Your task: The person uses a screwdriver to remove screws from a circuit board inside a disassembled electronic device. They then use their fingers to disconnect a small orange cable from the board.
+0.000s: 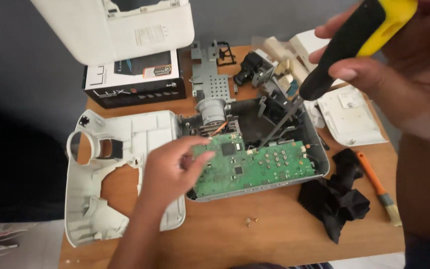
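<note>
An opened projector chassis (pixel 319 159) lies on a wooden table (pixel 255 234), with a green circuit board (pixel 255 167) inside it. My left hand (pixel 172 167) pinches the board's left edge, fingers closed on it. My right hand (pixel 374 55) grips a black and yellow screwdriver (pixel 354 35); its metal shaft (pixel 279 124) slants down into the chassis, tip near the board's upper edge. A grey lens barrel (pixel 211 112) sits at the chassis's back left.
A white plastic cover shell (pixel 100 199) lies left of the chassis. A black box (pixel 135 79) and another white cover (pixel 125 25) stand behind. Metal bracket (pixel 210 74), black cloth (pixel 337 197), orange-handled brush (pixel 376 184), white panel (pixel 352 117) and two small screws (pixel 251 220) are around.
</note>
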